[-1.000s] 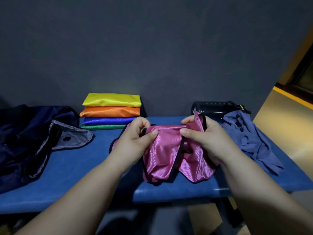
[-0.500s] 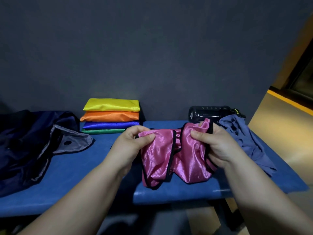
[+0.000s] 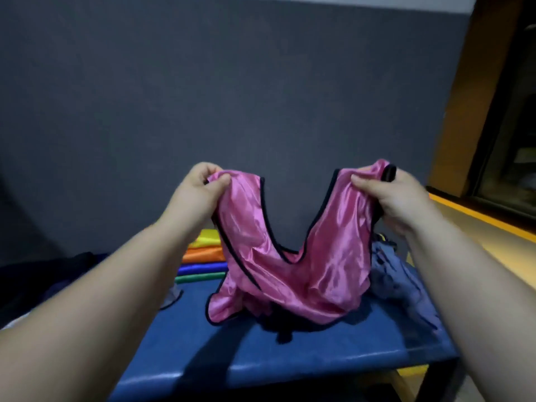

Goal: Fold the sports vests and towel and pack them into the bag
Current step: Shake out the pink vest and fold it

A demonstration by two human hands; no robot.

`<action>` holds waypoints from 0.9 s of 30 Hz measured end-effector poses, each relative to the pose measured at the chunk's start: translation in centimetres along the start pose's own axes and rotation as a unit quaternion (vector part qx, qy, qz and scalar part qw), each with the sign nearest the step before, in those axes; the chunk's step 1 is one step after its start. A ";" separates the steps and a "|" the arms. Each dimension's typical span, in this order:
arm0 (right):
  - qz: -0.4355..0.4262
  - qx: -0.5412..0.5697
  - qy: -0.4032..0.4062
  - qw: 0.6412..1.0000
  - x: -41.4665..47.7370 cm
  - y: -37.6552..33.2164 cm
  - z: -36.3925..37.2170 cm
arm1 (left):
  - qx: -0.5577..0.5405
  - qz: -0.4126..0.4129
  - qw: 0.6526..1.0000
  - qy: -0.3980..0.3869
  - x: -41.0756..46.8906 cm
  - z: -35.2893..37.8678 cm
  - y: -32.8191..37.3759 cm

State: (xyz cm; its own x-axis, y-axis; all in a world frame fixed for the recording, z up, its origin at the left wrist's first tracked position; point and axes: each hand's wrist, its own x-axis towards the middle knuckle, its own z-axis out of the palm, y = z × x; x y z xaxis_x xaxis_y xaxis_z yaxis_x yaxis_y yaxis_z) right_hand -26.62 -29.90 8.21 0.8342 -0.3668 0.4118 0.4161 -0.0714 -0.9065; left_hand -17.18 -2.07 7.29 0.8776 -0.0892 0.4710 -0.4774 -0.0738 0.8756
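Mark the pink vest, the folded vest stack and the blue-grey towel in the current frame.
pink vest [image 3: 333,274], head view, on its shiny front below the neckline.
folded vest stack [image 3: 203,254], head view, on the orange layer.
blue-grey towel [image 3: 400,285], head view, on its crumpled middle.

Pink vest [image 3: 327,268] is showing glossy, satin-like cloth with black edging. Blue bench top [image 3: 319,364] is looking smooth and faintly shiny. Grey-blue towel [image 3: 397,282] is looking matt.

Blue bench [image 3: 319,358]: folded vest stack [image 3: 203,256] rear, grey-blue towel [image 3: 400,280] right, bag [image 3: 52,280] left.
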 end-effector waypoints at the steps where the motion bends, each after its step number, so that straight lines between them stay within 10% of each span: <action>1: -0.017 0.004 0.007 1.000 0.7 -1.8 -0.2 | 0.004 0.013 1.000 0.008 0.8 -1.0 1.7; 27: -0.090 0.089 -0.095 0.987 3.3 -25.5 -0.2 | -0.038 0.090 0.993 0.068 7.2 -14.4 27.6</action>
State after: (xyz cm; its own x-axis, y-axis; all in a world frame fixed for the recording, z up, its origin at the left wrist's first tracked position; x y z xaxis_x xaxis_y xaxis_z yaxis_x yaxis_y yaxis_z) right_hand -34.56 -29.43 32.62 0.7869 -0.1811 0.5899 0.6066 0.0515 -0.7934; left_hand -23.43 9.57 36.38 0.7784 0.0419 0.6263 -0.6271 0.0069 0.7789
